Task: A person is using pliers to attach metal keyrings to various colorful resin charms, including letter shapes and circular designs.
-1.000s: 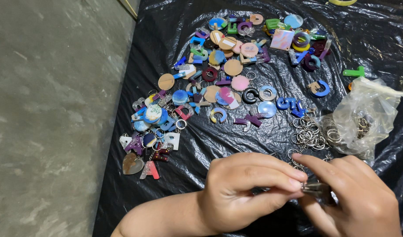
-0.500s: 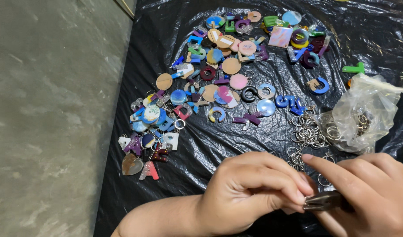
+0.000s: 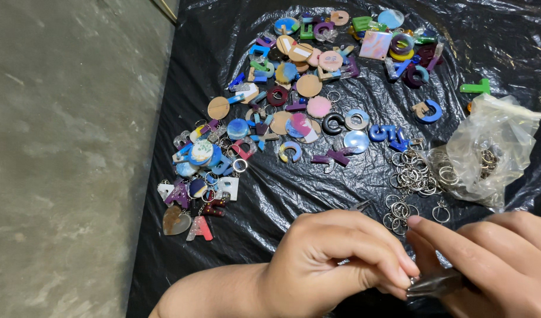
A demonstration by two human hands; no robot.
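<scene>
Head view, both hands pinching a small metal piece, mostly hidden by fingers, right hand cut off.

A glossy, crinkled black plastic sheet covers the matt, rough grey floor. The charms look like smooth, shiny resin; some discs look like matt wood. Rings are bright metal; the bag is thin clear plastic.
</scene>
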